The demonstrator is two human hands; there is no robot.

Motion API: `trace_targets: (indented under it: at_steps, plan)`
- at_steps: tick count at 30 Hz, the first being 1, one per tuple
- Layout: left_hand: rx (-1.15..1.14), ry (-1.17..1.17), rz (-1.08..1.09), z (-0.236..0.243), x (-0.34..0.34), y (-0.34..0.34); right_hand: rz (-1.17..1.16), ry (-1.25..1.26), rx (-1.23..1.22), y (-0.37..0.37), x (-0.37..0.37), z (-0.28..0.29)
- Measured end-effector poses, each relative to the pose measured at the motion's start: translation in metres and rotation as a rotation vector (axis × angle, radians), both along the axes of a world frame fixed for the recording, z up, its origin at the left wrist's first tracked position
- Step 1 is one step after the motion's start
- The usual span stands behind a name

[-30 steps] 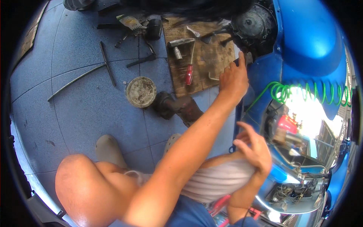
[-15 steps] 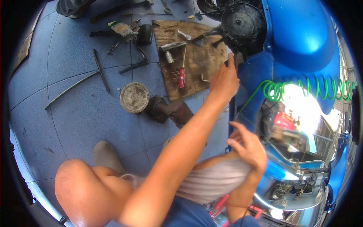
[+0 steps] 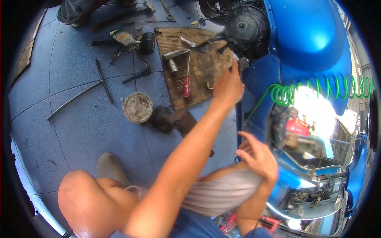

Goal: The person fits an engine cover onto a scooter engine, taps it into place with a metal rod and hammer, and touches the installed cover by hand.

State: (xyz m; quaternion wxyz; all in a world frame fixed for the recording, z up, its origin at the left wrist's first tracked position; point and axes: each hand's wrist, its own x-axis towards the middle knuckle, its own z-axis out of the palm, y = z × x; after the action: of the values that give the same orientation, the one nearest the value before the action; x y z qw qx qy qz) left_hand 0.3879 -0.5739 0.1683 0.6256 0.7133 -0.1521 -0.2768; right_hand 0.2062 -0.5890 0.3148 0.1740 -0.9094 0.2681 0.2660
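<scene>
My left hand [image 3: 229, 86] reaches to the lower edge of the blue scooter body [image 3: 311, 27], by the dark round housing [image 3: 247, 25]. Its index finger points forward and the other fingers curl round something dark, mostly hidden by the hand. A greyish metal part [image 3: 243, 62] shows just beyond the fingertips. My right hand [image 3: 260, 156] hangs over my knee, fingers apart and holding nothing, beside a narrow blue bar [image 3: 239, 119]. Left of my left hand, a piece of cardboard [image 3: 204, 81] carries a red-handled screwdriver [image 3: 186, 85], a T-shaped socket tool [image 3: 176, 54] and a small wrench [image 3: 188, 41].
A dark power tool [image 3: 180, 121] lies below the cardboard, beside a round dirty tin [image 3: 137, 108]. Farther left are a T-handle bar [image 3: 102, 81], a black mallet head [image 3: 147, 43] and a hammer [image 3: 149, 6]. A green coiled hose [image 3: 281, 94] crosses the right side. Another person's foot [image 3: 79, 19] is at upper left.
The whole view has shifted slightly, moving the floor tools a little left and down. My left hand stays by the scooter's edge, and my right hand keeps its pose over the knee.
</scene>
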Motion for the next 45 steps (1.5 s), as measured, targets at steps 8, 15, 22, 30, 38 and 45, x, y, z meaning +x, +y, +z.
trace_targets:
  at_steps: [8,15,22,30,38,45]
  plan:
    - [-0.014,0.02,-0.018,0.002,0.0,0.002,-0.022,-0.006,0.001,0.004,-0.002,0.002]
    - [-0.018,0.011,-0.014,0.0,-0.001,0.002,-0.002,-0.003,-0.014,0.003,-0.004,0.002]
    - [-0.006,0.02,0.003,0.002,-0.001,0.003,-0.006,-0.002,-0.006,0.003,-0.003,0.0]
    - [-0.034,0.034,0.021,0.009,-0.001,-0.003,-0.021,0.018,-0.05,0.0,0.016,-0.001]
    - [-0.058,0.08,0.017,-0.005,0.004,0.0,0.024,-0.151,-0.185,-0.012,0.038,-0.027]
    - [-0.07,0.16,-0.057,-0.005,0.014,0.002,0.069,-0.199,-0.305,-0.02,0.059,-0.044]
